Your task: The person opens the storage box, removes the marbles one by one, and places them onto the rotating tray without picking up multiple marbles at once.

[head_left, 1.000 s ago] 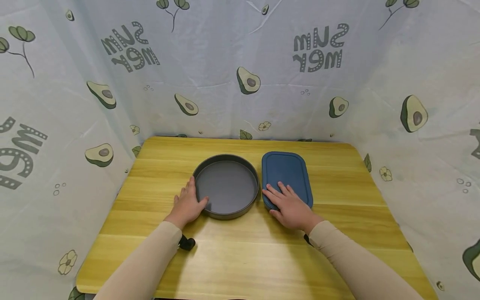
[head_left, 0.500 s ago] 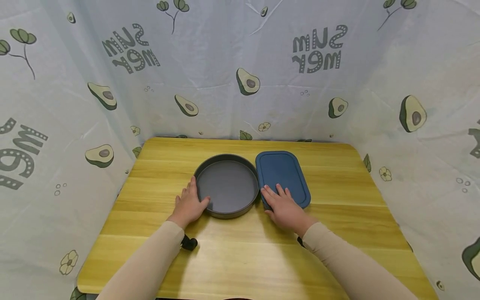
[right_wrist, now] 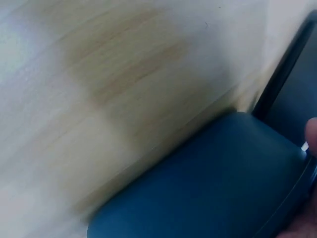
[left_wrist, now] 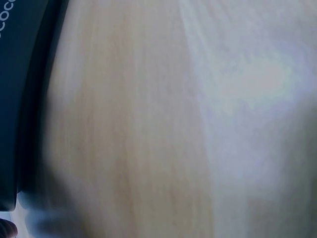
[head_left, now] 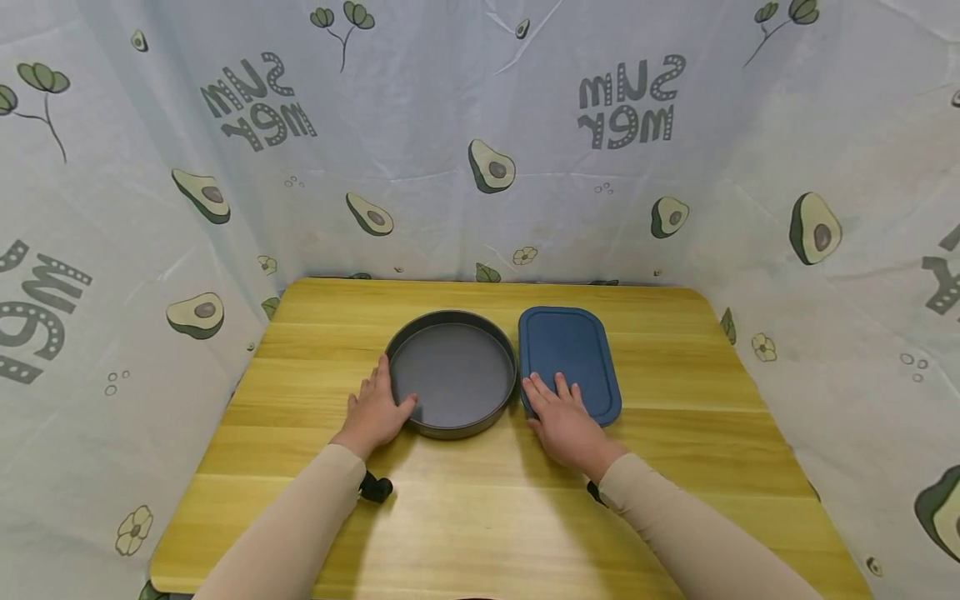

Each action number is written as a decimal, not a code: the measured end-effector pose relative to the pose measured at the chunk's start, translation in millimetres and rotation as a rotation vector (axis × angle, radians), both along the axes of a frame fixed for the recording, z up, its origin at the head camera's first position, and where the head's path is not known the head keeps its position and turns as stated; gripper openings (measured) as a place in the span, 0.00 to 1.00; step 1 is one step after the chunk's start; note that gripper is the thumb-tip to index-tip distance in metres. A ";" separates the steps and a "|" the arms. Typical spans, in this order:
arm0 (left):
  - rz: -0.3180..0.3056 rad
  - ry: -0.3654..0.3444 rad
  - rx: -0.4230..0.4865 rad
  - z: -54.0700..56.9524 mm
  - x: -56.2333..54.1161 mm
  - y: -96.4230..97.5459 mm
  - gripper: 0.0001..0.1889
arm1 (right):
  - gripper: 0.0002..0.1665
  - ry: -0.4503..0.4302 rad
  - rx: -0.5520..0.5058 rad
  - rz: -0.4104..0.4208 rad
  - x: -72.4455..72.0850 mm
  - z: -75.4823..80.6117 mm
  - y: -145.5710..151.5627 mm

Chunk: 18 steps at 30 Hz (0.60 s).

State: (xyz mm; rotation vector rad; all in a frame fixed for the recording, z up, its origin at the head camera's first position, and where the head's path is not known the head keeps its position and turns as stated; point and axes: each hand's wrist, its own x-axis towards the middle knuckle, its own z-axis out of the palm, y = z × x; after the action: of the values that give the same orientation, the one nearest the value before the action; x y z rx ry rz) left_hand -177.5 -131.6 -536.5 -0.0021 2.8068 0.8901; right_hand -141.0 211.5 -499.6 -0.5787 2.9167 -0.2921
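On the pan (head_left: 453,375), only the left wrist view shows lettering (left_wrist: 6,18).

The head view is brightly and evenly lit, with crisp focus across the desk (head_left: 480,542) and the printed curtain (head_left: 420,108). A pale sheen whitens the desk between the sleeves (head_left: 300,517), whose soft shadows fall inward. Both wrist views are dimmer, hazy and tinged blue, their wood grain smeared. Glare burns out a patch at upper right in the left one, where the round pan (left_wrist: 15,109) turns nearly black, and at the left edge in the right one, where a broad, soft-edged shadow lies above the blue container (right_wrist: 198,183).
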 end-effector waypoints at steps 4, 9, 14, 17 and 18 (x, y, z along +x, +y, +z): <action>0.003 0.000 -0.003 -0.1 0.7 -0.6 0.55 | 0.39 0.020 0.027 0.002 0.2 1.5 0.5; 0.003 -0.004 -0.009 2.0 2.2 -0.5 0.55 | 0.34 0.072 0.104 0.053 -0.5 7.3 -2.0; 0.004 -0.015 0.000 3.8 3.0 0.1 0.54 | 0.27 0.098 0.174 0.104 -0.2 9.2 -6.3; 0.002 -0.015 0.002 3.3 2.6 0.1 0.54 | 0.26 0.103 0.210 0.118 1.2 9.6 -7.8; 0.001 -0.014 0.003 3.1 2.5 0.1 0.54 | 0.26 0.103 0.218 0.121 1.8 9.9 -8.1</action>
State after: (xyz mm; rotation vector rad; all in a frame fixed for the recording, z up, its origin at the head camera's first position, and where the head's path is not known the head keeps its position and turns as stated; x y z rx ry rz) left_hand -175.0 -131.5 -533.4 -0.0094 2.7927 0.8907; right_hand -139.2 203.4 -489.7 -0.7503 2.9400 0.0724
